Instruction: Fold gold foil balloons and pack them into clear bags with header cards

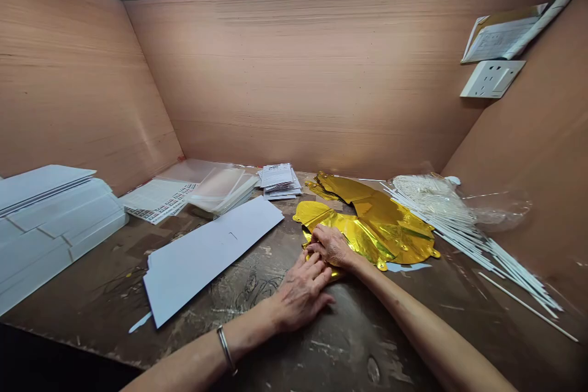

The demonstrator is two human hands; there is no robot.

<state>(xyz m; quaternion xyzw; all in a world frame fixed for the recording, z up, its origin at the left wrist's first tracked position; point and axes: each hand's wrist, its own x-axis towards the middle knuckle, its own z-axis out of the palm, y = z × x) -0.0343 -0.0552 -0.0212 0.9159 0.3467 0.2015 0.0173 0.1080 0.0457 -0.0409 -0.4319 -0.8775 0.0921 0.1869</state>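
Item: crumpled gold metallic foil balloon (pixel 383 226), lying on brown scarred tabletop (pixel 362 343).
Handling: judged light, soft, slippery; best taken by its edge.
Right grip (pixel 331 246): closed on foil.
Left grip (pixel 303 294): at foil edge, closure unclear.

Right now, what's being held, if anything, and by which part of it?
A gold foil balloon, at its near edge, under the right hand, with the left hand touching it too; the fingers hide whether it is actually pinched.
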